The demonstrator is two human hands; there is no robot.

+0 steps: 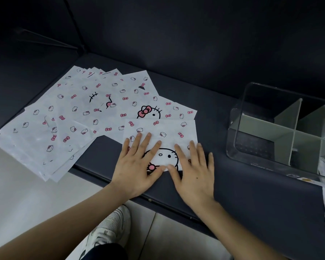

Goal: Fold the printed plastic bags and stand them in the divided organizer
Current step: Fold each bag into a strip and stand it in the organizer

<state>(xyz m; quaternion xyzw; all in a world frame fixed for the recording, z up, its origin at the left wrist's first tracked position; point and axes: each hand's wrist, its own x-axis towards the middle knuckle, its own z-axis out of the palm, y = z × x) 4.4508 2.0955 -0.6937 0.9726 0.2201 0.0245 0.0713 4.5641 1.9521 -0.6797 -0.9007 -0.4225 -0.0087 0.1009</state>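
Bags of white plastic printed with cat faces and pink bows [68, 113] lie fanned on the dark sofa seat [233, 147], too overlapped to count. Your left hand [137, 166] and right hand [193, 173] press flat, fingers straight, on one folded bag [163, 132] beside them. One clear plastic organizer with grey dividers [281, 132] stands to your right, lettering blurred

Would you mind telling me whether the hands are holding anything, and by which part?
Nothing is gripped: the left hand and the right hand lie flat, fingers straight, pressing the folded bag down on its near half.
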